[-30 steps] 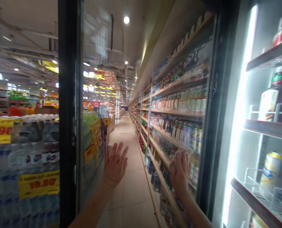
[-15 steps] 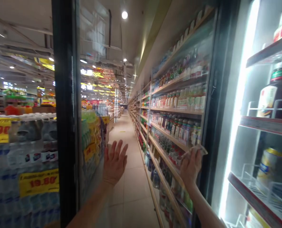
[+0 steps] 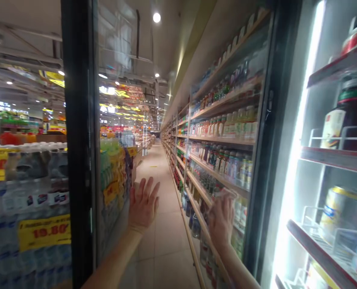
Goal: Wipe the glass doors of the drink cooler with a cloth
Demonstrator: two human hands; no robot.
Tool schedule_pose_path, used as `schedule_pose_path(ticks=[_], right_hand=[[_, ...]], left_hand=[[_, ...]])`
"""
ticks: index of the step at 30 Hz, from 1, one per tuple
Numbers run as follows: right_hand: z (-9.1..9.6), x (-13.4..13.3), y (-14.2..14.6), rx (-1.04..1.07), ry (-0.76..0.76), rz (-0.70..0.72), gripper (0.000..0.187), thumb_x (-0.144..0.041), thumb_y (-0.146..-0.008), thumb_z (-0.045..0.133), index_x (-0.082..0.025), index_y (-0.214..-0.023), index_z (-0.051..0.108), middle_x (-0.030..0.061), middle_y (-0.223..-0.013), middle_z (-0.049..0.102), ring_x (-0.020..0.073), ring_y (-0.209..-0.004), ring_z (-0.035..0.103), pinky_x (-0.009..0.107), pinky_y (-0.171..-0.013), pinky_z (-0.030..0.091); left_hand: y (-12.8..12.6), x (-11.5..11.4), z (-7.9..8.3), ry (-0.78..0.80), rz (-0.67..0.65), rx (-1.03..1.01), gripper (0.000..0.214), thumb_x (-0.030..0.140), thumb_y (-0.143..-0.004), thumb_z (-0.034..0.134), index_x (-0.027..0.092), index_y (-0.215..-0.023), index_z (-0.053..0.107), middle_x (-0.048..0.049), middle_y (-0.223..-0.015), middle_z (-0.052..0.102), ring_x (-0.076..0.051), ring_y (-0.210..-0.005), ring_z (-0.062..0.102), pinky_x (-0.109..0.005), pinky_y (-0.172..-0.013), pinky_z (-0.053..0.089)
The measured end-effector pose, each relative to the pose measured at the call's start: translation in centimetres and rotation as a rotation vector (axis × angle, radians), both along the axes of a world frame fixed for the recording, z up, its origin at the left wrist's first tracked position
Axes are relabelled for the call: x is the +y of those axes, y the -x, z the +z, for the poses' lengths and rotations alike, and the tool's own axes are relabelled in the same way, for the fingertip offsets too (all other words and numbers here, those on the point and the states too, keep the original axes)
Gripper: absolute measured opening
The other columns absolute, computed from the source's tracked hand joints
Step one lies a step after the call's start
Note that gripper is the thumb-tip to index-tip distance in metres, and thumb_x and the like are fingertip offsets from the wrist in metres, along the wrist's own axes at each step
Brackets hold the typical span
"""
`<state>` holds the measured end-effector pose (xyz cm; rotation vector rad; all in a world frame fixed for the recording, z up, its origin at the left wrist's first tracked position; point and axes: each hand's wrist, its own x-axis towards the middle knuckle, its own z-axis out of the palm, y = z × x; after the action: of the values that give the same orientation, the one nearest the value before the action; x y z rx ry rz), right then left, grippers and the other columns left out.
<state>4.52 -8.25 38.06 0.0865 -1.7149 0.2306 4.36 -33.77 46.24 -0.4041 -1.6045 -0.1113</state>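
An open cooler door with a glass pane (image 3: pixel 118 44) and black frame (image 3: pixel 78 132) stands in front of me. My left hand (image 3: pixel 143 204) lies flat against the pane, fingers spread, holding nothing. To its right, my right hand (image 3: pixel 221 220) is on the same pane, its fingers bent over a thin pale cloth (image 3: pixel 229 192). Only the cloth's edge shows above the fingertips. Motion blurs this hand, and its palm side is hidden from me.
On the right, a lit cooler has wire-fronted shelves (image 3: pixel 335 156) with bottles and a yellow-and-silver can pack (image 3: pixel 339 212). Stacked water bottles (image 3: pixel 36 200) with yellow price signs (image 3: pixel 44 233) stand at left. Through the glass, an aisle floor (image 3: pixel 154 168) runs beside long drink shelves (image 3: pixel 223 140).
My right hand has slid left across the glass with the cloth, away from the door's right-hand frame. My left hand keeps its place on the pane. The view has shifted slightly.
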Motion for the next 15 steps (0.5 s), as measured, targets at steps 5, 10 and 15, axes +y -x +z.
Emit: schedule_pose_path(ticks=[5, 10, 15], right_hand=[[-2.2, -5.4, -1.1, -0.08, -0.418, 0.227, 0.054, -0.01, -0.078, 0.049, -0.025, -0.13, 0.051, 0.0058, -0.138, 0.049, 0.0241, -0.14, 0.024, 0.05, -0.114, 0.018], [-2.2, -0.1, -0.6, -0.073, -0.241, 0.1, 0.053, -0.015, -0.082, 0.049, -0.026, -0.133, 0.047, 0.0078, -0.145, 0.041, 0.0269, -0.139, 0.025, 0.055, -0.111, 0.021], [-2.0, -0.8, -0.6, -0.072, -0.095, 0.02, 0.059, -0.013, -0.083, 0.042, -0.018, -0.142, 0.035, 0.0139, -0.15, 0.03, 0.0308, -0.142, 0.016, 0.057, -0.106, 0.027]], left_hand=[[0.0, -0.2, 0.0, -0.006, -0.013, -0.027, 0.064, 0.024, -0.09, 0.046, 0.031, -0.146, 0.016, -0.002, -0.15, 0.029, -0.015, -0.143, 0.012, -0.044, -0.117, 0.008], [0.0, -0.2, 0.0, 0.014, 0.013, -0.016, 0.065, 0.023, -0.09, 0.047, 0.03, -0.146, 0.015, -0.003, -0.15, 0.029, -0.017, -0.143, 0.012, -0.044, -0.117, 0.009], [0.0, 0.1, 0.0, 0.013, 0.025, 0.018, 0.065, 0.021, -0.089, 0.046, 0.028, -0.146, 0.016, -0.0037, -0.151, 0.027, -0.017, -0.143, 0.012, -0.043, -0.117, 0.008]])
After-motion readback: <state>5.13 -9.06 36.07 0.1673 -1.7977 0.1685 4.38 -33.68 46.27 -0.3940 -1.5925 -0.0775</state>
